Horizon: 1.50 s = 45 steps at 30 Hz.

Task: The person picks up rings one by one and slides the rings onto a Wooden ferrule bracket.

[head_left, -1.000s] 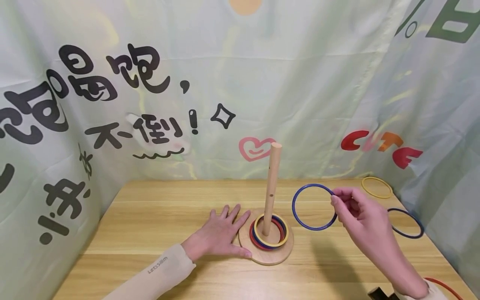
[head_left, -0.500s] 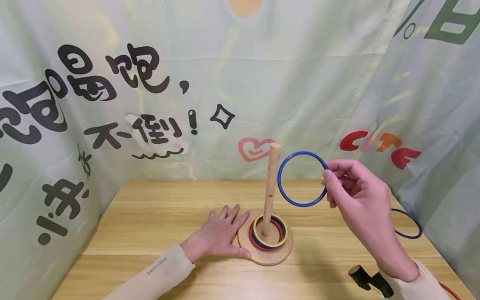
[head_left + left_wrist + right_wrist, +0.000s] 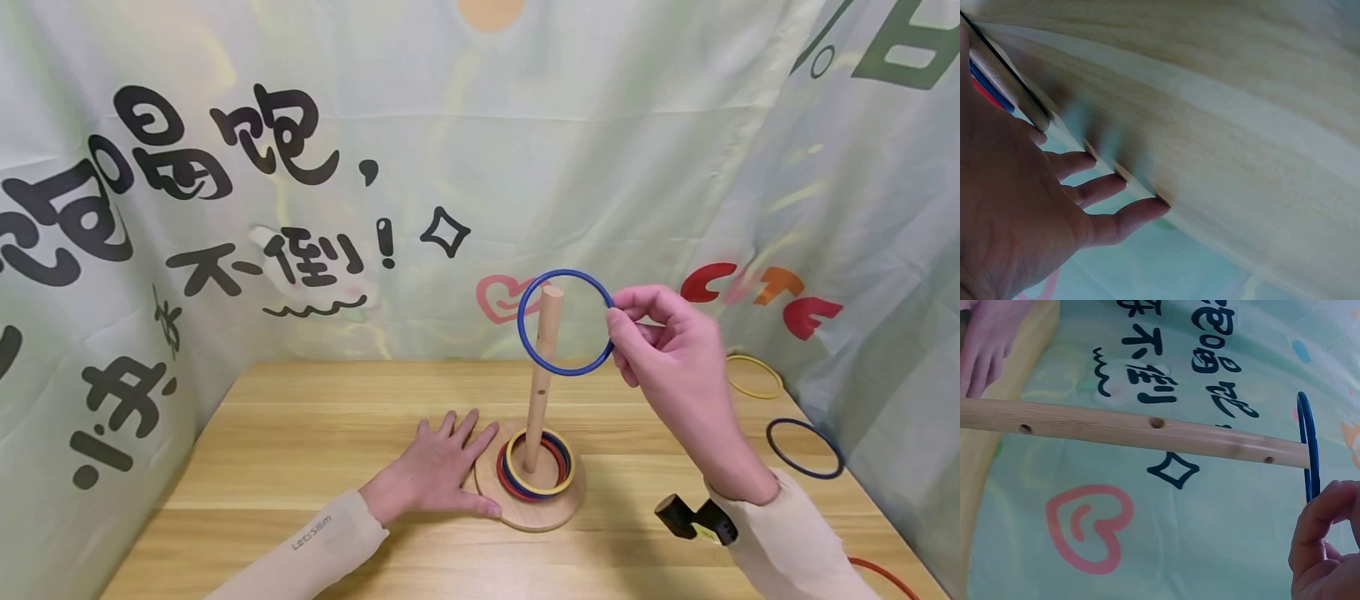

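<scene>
My right hand (image 3: 670, 358) pinches a blue ring (image 3: 527, 346) by its right side, between thumb and fingertips. The ring is level with the top of an upright wooden peg (image 3: 545, 358); in the right wrist view the ring (image 3: 1313, 447) stands at the tip of the peg (image 3: 1210, 437). Whether the tip is through it I cannot tell. My left hand (image 3: 435, 471) lies with fingers spread, its thumb and index finger touching the round wooden base (image 3: 536, 518). Around the peg's foot lie stacked rings, a yellow ring (image 3: 573, 475) on top of blue and red ones.
On the table's right side lie a yellow ring (image 3: 780, 385), a dark blue ring (image 3: 838, 458) and, partly behind the sleeve, a red ring (image 3: 888, 573). A black wrist camera (image 3: 675, 517) sits by the right cuff. Printed cloth (image 3: 637, 167) encloses the table.
My right hand has lifted the blue ring and carried it left, from beside the peg to its top. The left hand and the stacked rings stay where they were.
</scene>
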Each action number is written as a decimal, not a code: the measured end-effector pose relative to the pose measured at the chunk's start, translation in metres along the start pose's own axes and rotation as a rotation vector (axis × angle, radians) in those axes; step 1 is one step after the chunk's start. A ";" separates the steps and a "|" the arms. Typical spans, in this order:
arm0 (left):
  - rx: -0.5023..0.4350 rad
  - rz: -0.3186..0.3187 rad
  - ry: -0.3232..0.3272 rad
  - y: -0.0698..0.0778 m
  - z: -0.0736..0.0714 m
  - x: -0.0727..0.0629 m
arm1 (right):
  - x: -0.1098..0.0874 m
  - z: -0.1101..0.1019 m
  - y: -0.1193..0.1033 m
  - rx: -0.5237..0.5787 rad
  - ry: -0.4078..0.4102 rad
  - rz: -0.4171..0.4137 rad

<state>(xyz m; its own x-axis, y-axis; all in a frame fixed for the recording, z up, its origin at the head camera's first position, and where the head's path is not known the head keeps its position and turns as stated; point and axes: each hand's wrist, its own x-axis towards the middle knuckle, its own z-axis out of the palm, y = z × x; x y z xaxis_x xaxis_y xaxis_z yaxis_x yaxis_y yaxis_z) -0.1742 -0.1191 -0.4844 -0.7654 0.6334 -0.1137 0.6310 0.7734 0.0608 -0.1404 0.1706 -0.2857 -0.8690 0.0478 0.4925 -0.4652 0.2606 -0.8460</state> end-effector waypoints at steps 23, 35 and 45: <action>0.003 0.009 -0.002 0.001 0.000 0.000 | -0.036 0.020 0.091 -0.142 -0.224 0.215; 0.018 -0.001 -0.004 0.002 0.002 0.001 | -0.059 0.026 0.130 -0.226 -0.323 0.344; 0.022 -0.001 -0.004 0.002 0.002 0.002 | -0.073 0.027 0.147 -0.213 -0.352 0.414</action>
<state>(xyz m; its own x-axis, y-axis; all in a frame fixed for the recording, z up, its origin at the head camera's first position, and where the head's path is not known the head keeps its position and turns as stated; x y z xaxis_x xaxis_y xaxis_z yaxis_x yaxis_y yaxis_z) -0.1738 -0.1163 -0.4863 -0.7652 0.6328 -0.1181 0.6333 0.7730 0.0387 -0.1501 0.1794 -0.4519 -0.9919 -0.1272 0.0012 -0.0624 0.4783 -0.8760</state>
